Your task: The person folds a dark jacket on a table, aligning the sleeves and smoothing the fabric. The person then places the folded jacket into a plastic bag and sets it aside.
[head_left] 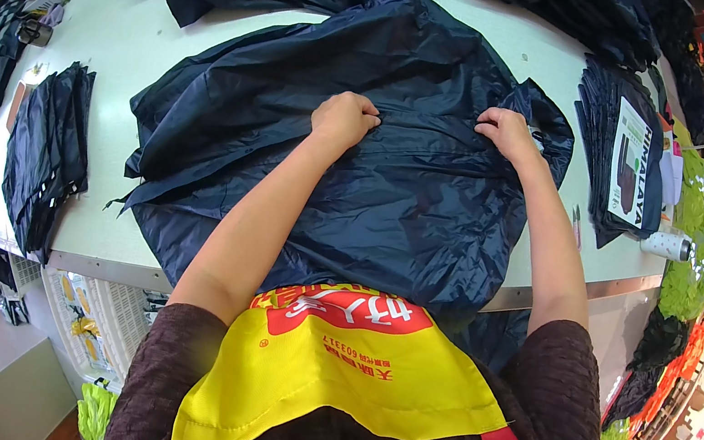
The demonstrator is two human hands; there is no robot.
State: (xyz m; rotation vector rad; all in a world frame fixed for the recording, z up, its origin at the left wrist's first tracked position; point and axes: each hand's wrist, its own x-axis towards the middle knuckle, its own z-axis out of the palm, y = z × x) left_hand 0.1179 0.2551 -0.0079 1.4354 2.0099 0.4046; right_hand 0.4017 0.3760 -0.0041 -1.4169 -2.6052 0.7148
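A dark navy jacket [425, 222] of thin, shiny fabric lies spread over the white table, one sleeve stretched toward the far left. Its near edge hangs over the table's front against my yellow apron. Near the middle of the garment my left hand [345, 119] pinches the fabric between thumb and fingers. My right hand [507, 134] pinches it too, close to the jacket's right side by a bunched, folded part [544, 122]. Between the two hands the cloth runs in a roughly straight crease.
Stacked dark fabric pieces [49, 158] lie on the table's left. At the right are a dark stack with a printed bag [633, 163], a white thread cone [667, 245] and small snips [577, 226]. More dark garments [560, 13] line the far edge. Bright green fabric [696, 228] hangs beyond the right side.
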